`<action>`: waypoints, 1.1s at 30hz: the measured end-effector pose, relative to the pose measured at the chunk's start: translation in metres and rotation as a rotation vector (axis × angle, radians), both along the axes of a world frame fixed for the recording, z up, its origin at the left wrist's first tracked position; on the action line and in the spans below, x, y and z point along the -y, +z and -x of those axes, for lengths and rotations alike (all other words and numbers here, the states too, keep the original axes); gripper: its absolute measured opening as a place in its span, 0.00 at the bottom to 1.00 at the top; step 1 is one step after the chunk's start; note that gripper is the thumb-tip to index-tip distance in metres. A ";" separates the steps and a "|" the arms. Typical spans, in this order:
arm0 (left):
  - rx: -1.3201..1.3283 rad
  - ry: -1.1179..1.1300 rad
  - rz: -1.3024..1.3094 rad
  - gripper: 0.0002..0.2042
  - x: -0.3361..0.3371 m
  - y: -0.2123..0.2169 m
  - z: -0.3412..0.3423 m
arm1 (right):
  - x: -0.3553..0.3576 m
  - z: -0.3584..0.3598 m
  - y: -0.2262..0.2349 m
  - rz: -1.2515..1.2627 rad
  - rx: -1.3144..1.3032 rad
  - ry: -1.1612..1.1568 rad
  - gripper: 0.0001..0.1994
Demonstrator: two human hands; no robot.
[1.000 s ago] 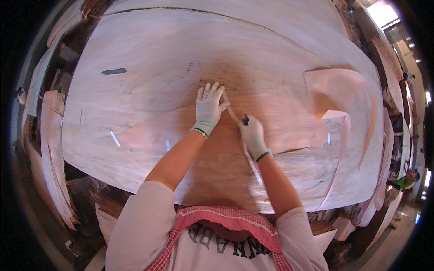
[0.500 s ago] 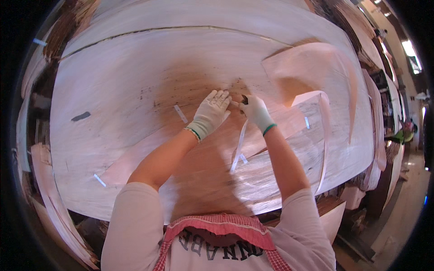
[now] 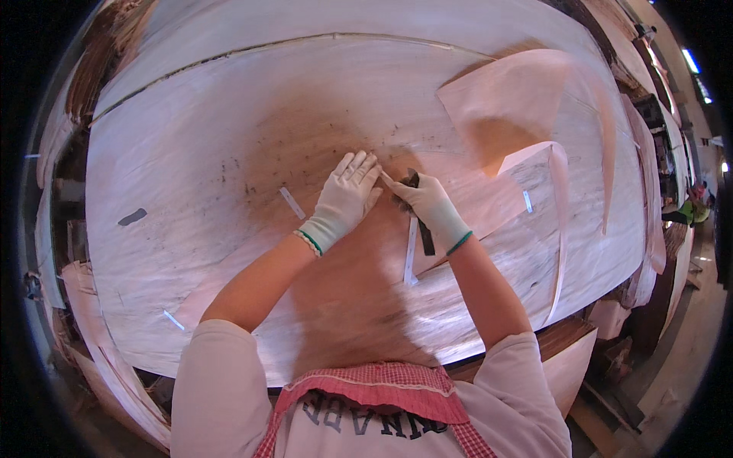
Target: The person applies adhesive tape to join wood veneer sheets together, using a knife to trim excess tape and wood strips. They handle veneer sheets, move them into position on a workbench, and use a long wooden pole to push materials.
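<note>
left hand (image 3: 345,200) is lying flat on pale wood sheet (image 3: 183,164), right hand (image 3: 435,208) is gripping dark tool (image 3: 427,238) near white strip (image 3: 411,256); from here sheet's looking thin, light, probably split-prone, favouring broad palm hold

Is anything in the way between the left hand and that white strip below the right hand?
Nothing visible: only shadowed sheet surface lies between the left hand and the white strip. The right hand and its dark tool are near the strip's upper end.
</note>
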State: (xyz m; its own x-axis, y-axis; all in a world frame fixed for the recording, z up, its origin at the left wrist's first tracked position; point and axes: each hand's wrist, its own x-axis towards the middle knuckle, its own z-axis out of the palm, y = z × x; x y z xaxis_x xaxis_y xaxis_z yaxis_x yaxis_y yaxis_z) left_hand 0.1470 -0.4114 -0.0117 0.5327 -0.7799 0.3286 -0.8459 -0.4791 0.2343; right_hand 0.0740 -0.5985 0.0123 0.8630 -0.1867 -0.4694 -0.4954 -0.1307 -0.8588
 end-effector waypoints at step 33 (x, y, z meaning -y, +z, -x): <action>-0.298 -0.036 0.265 0.35 0.174 0.009 0.024 | 0.109 0.219 0.123 0.403 0.390 -1.178 0.10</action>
State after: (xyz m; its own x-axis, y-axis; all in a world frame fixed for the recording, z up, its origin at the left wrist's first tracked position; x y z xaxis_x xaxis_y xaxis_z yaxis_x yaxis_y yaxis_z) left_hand 0.1229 -0.5858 -0.0029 0.6089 -0.7089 0.3560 -0.7375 -0.3407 0.5831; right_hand -0.1446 -0.7077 0.1349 0.1512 -0.9877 0.0392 -0.2162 -0.0717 -0.9737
